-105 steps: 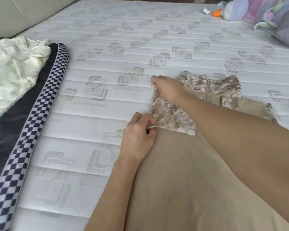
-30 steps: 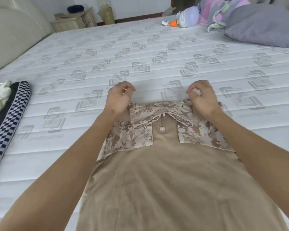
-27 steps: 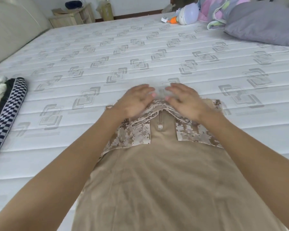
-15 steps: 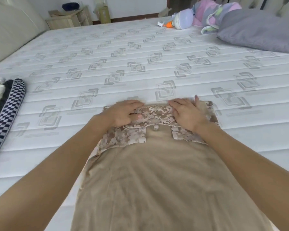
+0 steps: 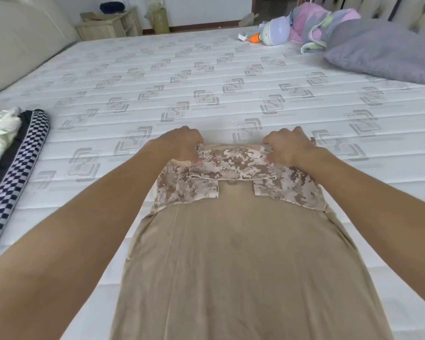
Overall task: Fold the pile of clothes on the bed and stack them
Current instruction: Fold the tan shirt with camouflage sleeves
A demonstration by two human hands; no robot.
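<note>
tan shirt (image 5: 233, 253) matt smooth cloth, camo collar (image 5: 233, 163); mattress (image 5: 182, 77) quilted fabric.

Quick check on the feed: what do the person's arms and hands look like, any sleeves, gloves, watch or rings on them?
Both forearms are bare as far as the frame shows, with no sleeve in view. The left hand and right hand wear no gloves. No watch, bracelet or ring shows on either wrist or on the visible fingers.

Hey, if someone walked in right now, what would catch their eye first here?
Front and centre, a tan shirt with camouflage sleeves lies flat on the white mattress, its collar pinched at both ends by the left hand and right hand. A checkered dark garment sits at the left edge, a grey pillow far right.
</note>
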